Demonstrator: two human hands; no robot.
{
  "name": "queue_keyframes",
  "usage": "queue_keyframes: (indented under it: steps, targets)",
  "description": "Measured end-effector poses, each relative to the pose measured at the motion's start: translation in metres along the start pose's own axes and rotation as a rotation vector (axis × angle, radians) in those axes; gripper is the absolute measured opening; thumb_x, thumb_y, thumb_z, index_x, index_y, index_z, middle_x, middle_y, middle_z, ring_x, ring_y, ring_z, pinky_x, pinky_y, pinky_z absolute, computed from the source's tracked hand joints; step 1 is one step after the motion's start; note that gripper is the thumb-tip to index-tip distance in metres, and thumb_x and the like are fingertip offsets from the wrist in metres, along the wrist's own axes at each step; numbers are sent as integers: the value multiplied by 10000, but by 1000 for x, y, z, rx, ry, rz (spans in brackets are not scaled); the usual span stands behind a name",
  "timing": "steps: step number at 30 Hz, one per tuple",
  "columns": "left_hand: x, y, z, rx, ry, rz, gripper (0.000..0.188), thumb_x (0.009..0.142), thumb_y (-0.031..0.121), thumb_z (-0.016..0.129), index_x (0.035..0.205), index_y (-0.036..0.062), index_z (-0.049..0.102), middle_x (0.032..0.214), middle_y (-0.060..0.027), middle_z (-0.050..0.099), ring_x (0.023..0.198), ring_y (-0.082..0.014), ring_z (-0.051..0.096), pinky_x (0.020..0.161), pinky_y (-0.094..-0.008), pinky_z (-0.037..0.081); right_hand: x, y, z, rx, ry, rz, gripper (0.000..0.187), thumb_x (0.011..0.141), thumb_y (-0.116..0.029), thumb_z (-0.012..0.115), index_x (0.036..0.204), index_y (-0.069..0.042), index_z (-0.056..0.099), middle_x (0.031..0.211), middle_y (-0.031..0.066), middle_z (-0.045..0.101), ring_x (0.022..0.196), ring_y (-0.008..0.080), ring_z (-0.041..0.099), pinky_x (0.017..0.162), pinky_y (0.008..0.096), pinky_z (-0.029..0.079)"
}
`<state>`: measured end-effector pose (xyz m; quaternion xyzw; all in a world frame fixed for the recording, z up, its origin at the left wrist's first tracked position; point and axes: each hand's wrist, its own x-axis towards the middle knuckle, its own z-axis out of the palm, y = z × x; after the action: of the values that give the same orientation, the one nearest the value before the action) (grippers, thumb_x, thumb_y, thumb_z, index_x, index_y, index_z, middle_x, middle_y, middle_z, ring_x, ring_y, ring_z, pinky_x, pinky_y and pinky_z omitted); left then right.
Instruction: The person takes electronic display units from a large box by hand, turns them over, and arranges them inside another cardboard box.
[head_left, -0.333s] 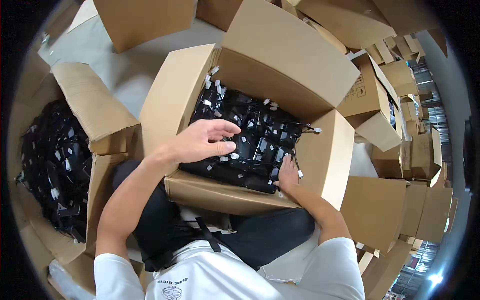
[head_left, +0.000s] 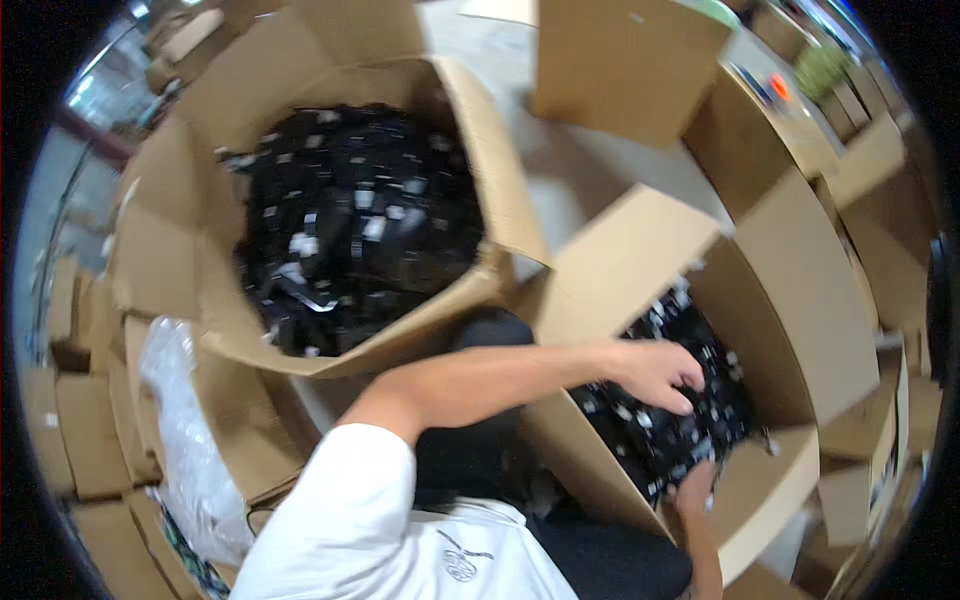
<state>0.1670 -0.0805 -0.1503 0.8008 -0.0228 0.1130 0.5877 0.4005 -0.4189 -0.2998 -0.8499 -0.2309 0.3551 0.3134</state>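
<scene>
My left hand [head_left: 657, 374] hangs above the black cabled parts [head_left: 640, 430] packed in the cardboard box [head_left: 765, 490] on the right. Its fingers are loosely curled, the thumb stands apart, and nothing shows between them. Lower down, my right hand [head_left: 694, 486] rests at the near corner inside that same box, fingers extended against the parts, with no held item visible. White connectors dot the parts. To the left, a bigger cardboard box [head_left: 500, 165] holds a heap of similar black parts [head_left: 365, 215] with cables and white plugs. The picture is smeared by motion, so small details are lost.
Clear plastic wrapping [head_left: 188, 445] lies beside the bigger box at the lower left. Another carton [head_left: 630, 70] stands beyond on the grey floor [head_left: 580, 170]. Cartons crowd both sides. Raised flaps [head_left: 635, 260] edge the right box.
The view has swung left, bringing the bigger box of black parts fully into sight. My left hand remains over the right box with its fingers more curled; my right hand stays at the box corner.
</scene>
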Motion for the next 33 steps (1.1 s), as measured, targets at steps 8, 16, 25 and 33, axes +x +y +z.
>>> queue_keyframes:
  steps: [8,16,25,33]
  targets:
    - [-141,101,-74,-76,191,-184,344,913,171,685,1171,-53,644,1037,-160,718,967,-202,688,865,-342,550,-1,-22,-4,-767,-502,6,721,822,-495,720,1195,114,619,1121,342,651,1120,446,609,1001,459,464]
    - [-382,31,-231,1180,836,-885,791,837,376,762,1436,-20,429,1405,-249,505,1291,-376,501,1076,-441,418,-50,-110,-32,-589,-452,-304,474,940,-377,624,1237,-8,637,1015,232,703,932,353,689,819,425,535]
    - [-462,30,-244,597,1041,-674,675,804,53,683,1427,-32,438,1303,-121,621,1200,-210,572,1070,-341,413,-85,-189,-18,-494,-398,-193,570,927,-370,664,1316,35,567,1171,237,682,1068,317,677,922,385,526]
    - [-289,184,-175,315,968,-278,686,789,95,729,1407,-38,461,1161,-134,633,1091,-248,611,985,-376,483,-148,-389,80,84,-588,-637,689,966,-369,663,1458,43,413,1353,187,587,1213,268,597,1070,401,447]
